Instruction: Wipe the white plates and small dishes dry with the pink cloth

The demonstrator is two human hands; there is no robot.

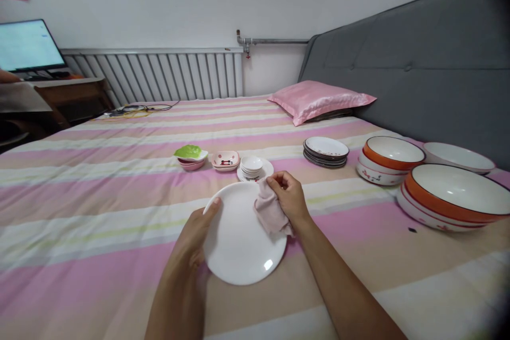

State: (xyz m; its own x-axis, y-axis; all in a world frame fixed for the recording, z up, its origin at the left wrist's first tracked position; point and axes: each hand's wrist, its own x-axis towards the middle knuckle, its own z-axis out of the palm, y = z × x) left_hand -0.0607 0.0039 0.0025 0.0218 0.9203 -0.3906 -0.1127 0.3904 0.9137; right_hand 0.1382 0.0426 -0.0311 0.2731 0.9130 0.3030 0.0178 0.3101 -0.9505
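A round white plate [237, 239] is held up over the striped bedsheet. My left hand [198, 231] grips its left rim, thumb on the upper face and the other fingers hidden beneath. In my right hand [289, 196] is a pale pink cloth [270, 210], pinched between thumb and fingers and lying against the plate's upper right rim. Just beyond the plate sit a stack of small white bowls [251, 166] on a white saucer, a square pink-rimmed dish [226, 160] and a green leaf-shaped dish [189, 152] on top of other dishes.
Dark-rimmed plates [326, 150] are stacked right of centre. Orange-banded bowls [458, 194] stand in stacks at the right, by the grey headboard [414, 48]. Farther back lie a pink pillow [319, 98] and cables [135, 110]. A person's arm shows near the monitor [30, 45].
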